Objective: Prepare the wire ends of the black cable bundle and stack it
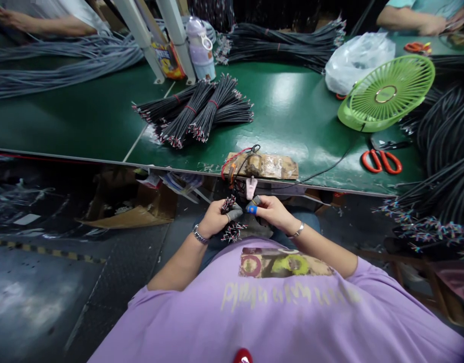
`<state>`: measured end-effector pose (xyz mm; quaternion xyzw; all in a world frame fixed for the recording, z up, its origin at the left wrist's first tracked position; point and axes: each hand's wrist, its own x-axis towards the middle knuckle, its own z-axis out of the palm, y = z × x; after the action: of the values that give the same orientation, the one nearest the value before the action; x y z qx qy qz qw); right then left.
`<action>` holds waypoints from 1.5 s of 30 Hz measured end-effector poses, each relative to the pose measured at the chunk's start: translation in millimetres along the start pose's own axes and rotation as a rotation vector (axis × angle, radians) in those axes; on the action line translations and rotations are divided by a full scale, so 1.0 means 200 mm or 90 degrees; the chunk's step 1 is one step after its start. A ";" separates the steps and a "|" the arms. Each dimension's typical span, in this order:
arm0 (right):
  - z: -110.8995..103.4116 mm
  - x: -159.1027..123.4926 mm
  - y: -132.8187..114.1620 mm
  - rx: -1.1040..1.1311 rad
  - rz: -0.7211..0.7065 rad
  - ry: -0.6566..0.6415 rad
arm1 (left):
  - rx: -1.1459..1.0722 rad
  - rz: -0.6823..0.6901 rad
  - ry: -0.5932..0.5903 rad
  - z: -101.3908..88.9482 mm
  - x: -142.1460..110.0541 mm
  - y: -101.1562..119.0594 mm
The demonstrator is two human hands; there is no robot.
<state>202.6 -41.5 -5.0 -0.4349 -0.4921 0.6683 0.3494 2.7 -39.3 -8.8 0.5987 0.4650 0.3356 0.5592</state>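
My left hand [214, 220], with grey coverings on its fingers, is closed round a bundle of cables [234, 232] whose red, white and black wire ends stick out above and below it. Close by on the right, my right hand [273, 212] is pinched, with a grey and a blue covering on its fingertips. What lies between those fingertips is too small to make out. Just beyond both hands, a pale pink clip [251, 187] hangs at the table edge, below a taped cardboard piece [283, 166] with red and black leads.
Tied black cable bundles [205, 108] lie on the green table [292, 108]. To the right are orange-handled scissors [381, 160], a green fan [387, 93], a plastic bag [358, 58] and hanging cables [447, 146]. A bottle [200, 48] stands behind. Two people work across the table.
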 end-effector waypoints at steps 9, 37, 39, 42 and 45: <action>0.01 0.03 0.02 -0.031 0.024 0.026 | -0.014 -0.028 -0.155 -0.04 0.03 0.04; -0.03 0.13 0.00 0.337 0.169 0.015 | -0.194 -0.064 -0.058 -0.07 0.07 0.05; -0.03 0.15 -0.02 0.344 0.147 -0.027 | -0.231 -0.078 -0.040 -0.06 0.08 0.05; 0.00 0.16 -0.03 0.294 0.077 0.014 | -0.263 -0.080 -0.015 -0.04 0.09 0.07; 0.03 0.17 0.00 0.243 0.018 0.097 | -0.276 -0.072 0.006 -0.02 0.09 0.10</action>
<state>184.6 -13.6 -12.5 -0.4168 -0.3222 0.7198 0.4521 9.0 -19.0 9.6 0.4355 0.4174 0.3986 0.6909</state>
